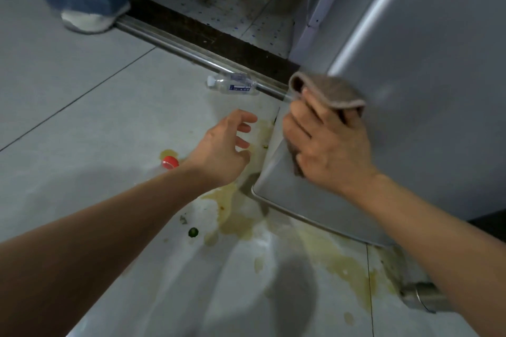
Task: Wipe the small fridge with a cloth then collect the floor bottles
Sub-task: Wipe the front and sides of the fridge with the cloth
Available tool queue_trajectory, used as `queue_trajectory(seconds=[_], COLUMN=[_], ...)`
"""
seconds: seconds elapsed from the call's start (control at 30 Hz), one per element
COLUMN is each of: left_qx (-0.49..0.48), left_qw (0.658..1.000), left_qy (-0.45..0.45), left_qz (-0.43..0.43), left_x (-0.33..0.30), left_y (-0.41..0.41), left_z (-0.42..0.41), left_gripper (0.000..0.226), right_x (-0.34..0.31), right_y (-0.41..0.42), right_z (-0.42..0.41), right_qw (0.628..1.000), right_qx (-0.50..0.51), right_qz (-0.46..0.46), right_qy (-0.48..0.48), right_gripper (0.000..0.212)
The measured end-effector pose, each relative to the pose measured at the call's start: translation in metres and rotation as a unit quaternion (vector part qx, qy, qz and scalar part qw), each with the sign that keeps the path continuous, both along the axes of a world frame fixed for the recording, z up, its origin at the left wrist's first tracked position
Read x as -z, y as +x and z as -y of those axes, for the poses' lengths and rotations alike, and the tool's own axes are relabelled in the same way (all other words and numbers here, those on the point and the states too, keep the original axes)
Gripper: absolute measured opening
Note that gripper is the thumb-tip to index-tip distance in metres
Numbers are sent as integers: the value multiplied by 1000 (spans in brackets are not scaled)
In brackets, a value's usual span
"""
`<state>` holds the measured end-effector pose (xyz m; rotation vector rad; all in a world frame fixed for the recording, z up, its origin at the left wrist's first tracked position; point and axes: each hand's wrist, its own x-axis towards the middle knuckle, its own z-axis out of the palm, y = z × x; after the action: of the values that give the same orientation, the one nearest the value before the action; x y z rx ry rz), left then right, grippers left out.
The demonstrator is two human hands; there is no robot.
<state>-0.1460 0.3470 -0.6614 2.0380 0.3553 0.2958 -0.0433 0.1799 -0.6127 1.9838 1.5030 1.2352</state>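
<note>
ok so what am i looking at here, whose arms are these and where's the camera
There is no machine here. The camera sits on a person's head and looks down, so both arms are that person's own. The right hand grips a brown cloth and presses it on the grey fridge. The left hand hangs open above the floor and holds nothing. On the floor lie a clear plastic bottle by the door rail, a red-capped bottle partly hidden by the left arm, and a yellowish spill. At the top left are someone else's jeans and white shoe.
</note>
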Motion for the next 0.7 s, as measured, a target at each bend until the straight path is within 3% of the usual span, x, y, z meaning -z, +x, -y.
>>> queue_trajectory(seconds=[0.23,0.3,0.37,0.5,0.7], left_qx=[-22,-11,2,4,-17], left_qw=[999,999,999,999,1000], left_qy=[30,30,34,39,17], left_qz=[-18,-16,-12,-6,19], left_x=[9,6,1,-2,2], left_y=[-11,-13,-12,-3,20], left_z=[1,7,14,25,55], left_gripper=[53,53,53,53,41], right_x=[90,95,86,40,30], right_y=[-17,-20,-17,-5,3], right_z=[13,18,28,67,99], right_qw=[957,947,952,985,991], right_qx=[61,62,54,3,52], right_qz=[-103,-116,-121,-128,-84], right_qy=[-265,-293,-276,-114,88], right_gripper=[54,55,60,49,53])
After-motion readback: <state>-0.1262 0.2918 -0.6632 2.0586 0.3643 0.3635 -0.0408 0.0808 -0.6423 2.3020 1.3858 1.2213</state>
